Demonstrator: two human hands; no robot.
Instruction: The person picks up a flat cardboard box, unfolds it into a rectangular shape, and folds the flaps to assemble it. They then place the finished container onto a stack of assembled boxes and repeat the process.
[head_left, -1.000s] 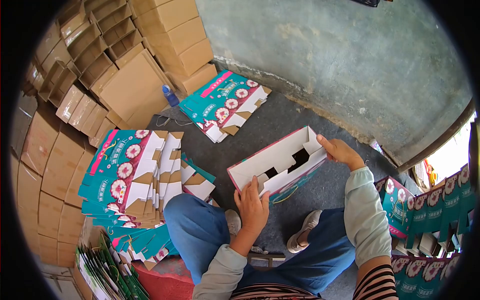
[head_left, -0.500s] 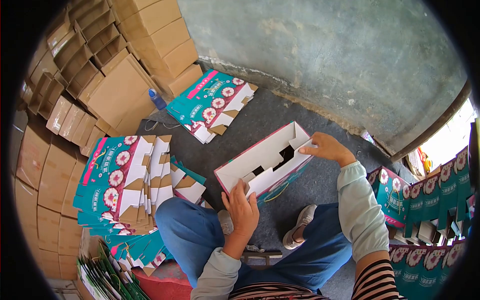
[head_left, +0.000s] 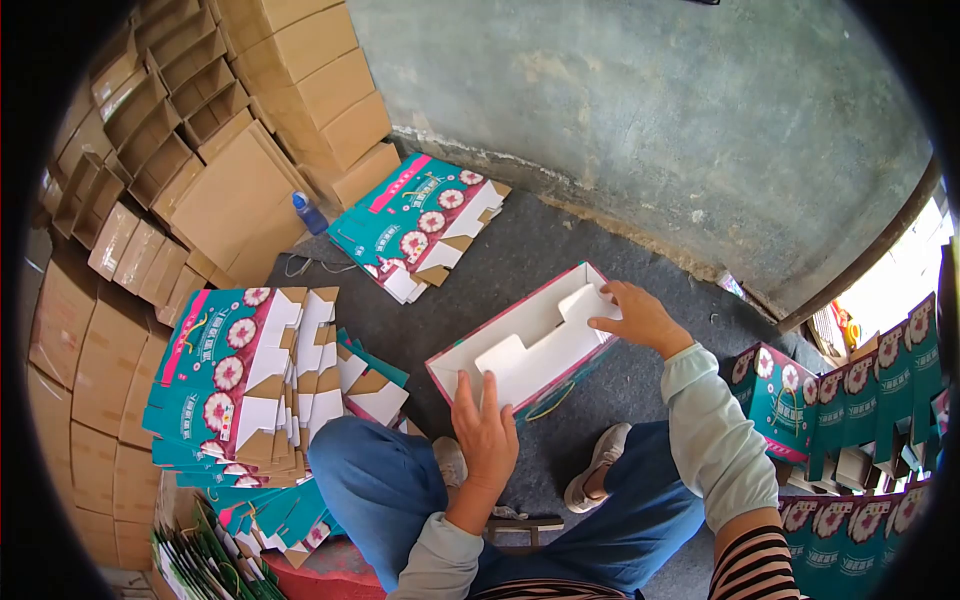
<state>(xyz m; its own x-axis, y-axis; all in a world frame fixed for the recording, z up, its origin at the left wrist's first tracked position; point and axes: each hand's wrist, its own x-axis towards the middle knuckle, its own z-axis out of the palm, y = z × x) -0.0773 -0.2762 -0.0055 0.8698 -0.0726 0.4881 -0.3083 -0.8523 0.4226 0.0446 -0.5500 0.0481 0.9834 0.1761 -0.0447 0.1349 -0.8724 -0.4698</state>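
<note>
A teal and magenta printed carton [head_left: 465, 351] sits open side up in front of my feet, its white inside and loose white flaps [head_left: 540, 350] showing. My left hand [head_left: 487, 430] is at the carton's near left corner, fingers spread and nothing in them. At the right end, my right hand [head_left: 645, 318] reaches over the rim with thumb and forefinger apart, fingertips at the end wall and flap. A yellow cord handle [head_left: 550, 402] shows on the carton's near side.
Flat printed cartons are stacked at the left [head_left: 225, 380] and near the wall [head_left: 420, 215]. Brown boxes [head_left: 100, 400] line the left side. A blue bottle [head_left: 309, 213] stands by them. Made-up printed cartons [head_left: 785, 395] stand at the right. A grey wall [head_left: 640, 120] rises behind.
The flaps inside the carton have shifted, and the dark gap between them no longer shows. My left hand's fingers have straightened and spread. My right hand has shifted slightly down and left.
</note>
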